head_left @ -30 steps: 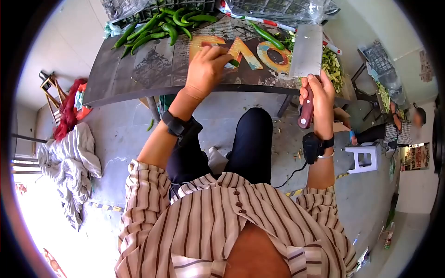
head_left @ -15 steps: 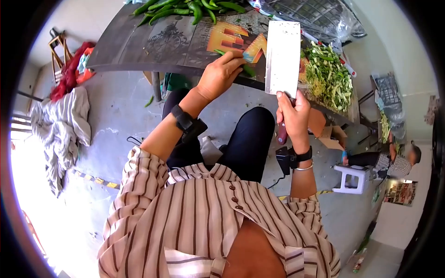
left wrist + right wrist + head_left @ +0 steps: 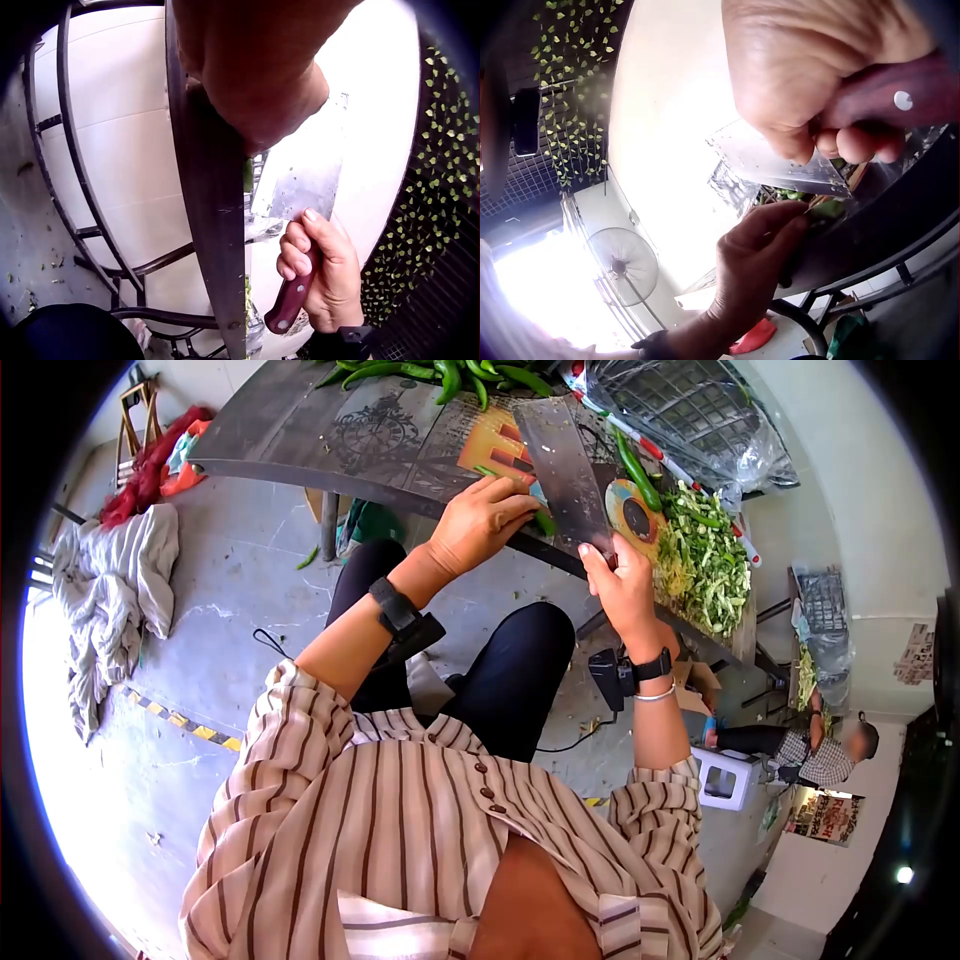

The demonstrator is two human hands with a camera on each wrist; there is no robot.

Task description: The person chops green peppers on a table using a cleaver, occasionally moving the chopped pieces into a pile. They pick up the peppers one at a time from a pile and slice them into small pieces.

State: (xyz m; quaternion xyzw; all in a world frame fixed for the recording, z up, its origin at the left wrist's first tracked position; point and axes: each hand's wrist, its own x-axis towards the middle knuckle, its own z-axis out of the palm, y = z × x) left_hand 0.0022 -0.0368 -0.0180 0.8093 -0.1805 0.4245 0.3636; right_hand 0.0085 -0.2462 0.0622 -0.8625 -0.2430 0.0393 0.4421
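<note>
My left hand (image 3: 480,525) pinches a green chili pepper (image 3: 545,523) at the table's front edge; its ends show on either side of the fingers. My right hand (image 3: 628,588) grips a cleaver (image 3: 565,470) by its dark red wooden handle, partly hidden by the fingers in the head view. The wide blade leans to the left, its lower part close beside the pepper. In the right wrist view, the blade stands just above the left fingertips and the pepper (image 3: 826,210). Bits of green cling to the blade in the left wrist view.
Whole green peppers (image 3: 450,374) lie heaped at the table's (image 3: 280,430) back, and one pepper (image 3: 636,472) lies apart. Chopped pepper (image 3: 708,555) covers the right end. Behind is a plastic-wrapped crate (image 3: 680,410). A white stool (image 3: 722,778) and another person (image 3: 825,755) are at right.
The right hand has brought the cleaver leftward to the left hand, and its blade now tilts left after standing upright. The left hand keeps hold of the pepper. The head view has turned.
</note>
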